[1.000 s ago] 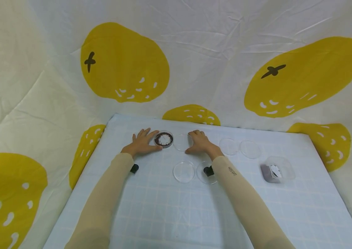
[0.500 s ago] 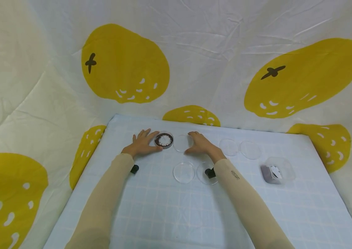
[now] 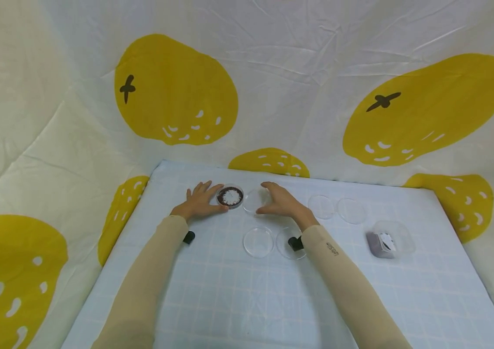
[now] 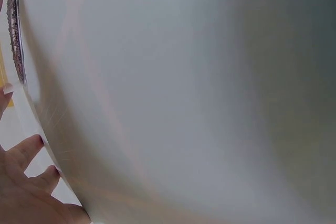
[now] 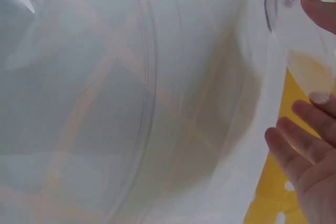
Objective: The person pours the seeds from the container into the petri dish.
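Observation:
At the back of the table a round clear petri dish (image 3: 230, 196) holds dark brown grainy stuff with white bits on top. My left hand (image 3: 199, 201) has thumb and forefinger on opposite sides of it, the other fingers spread; in the left wrist view those fingertips meet the edge of the dish (image 4: 16, 35). Just to the right, my right hand (image 3: 282, 199) pinches a clear round dish or lid (image 3: 251, 202) by its edge. The right wrist view shows this clear piece (image 5: 299, 45) tilted up between thumb and forefinger, the remaining fingers loose below.
Two clear round dish pieces, one on the left (image 3: 258, 242) and one partly under the right wrist (image 3: 282, 247), lie nearer me. Two more, a nearer one (image 3: 322, 207) and a farther one (image 3: 351, 211), lie right. Beyond them stands a clear box (image 3: 399, 237) beside a greyish container (image 3: 375, 245).
My right hand has shifted slightly left, and the clear piece it pinches has tilted up from lying flatter. My left hand and the filled petri dish have stayed in place.

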The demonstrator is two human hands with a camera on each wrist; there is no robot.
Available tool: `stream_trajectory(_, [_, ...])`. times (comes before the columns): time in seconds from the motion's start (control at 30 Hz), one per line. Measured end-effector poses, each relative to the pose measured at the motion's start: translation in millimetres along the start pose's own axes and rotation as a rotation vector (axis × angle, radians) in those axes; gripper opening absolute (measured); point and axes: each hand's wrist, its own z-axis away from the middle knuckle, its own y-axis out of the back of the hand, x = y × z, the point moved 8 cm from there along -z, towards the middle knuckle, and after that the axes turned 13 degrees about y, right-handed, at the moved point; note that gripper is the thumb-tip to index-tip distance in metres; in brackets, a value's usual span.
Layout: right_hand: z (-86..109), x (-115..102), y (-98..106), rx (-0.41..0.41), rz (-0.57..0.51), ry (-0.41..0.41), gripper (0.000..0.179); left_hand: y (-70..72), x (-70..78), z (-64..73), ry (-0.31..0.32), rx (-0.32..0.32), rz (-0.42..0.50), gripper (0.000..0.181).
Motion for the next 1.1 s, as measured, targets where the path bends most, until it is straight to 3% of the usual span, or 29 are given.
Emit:
stream_trajectory(0.43, [-4.6,-9.8,0.4,0.049,-0.044,0.030,0.094,-1.9,-3.0,-1.6,0.011,0.003,0.015,0.094])
stream_trajectory(0.67, [-8.9,-11.9,2.5,0.118,-0.096,0.042,0.093,-1.8,-2.7,-3.0,0.022,-0.006,0.008,0.097])
stream_trajectory(1.1, [-22.1,-18.9,-3.9,0.188,-0.281,0.023,0.086,-4.3,-5.6,-7.7,0.022,-0.010,-0.003,0.098])
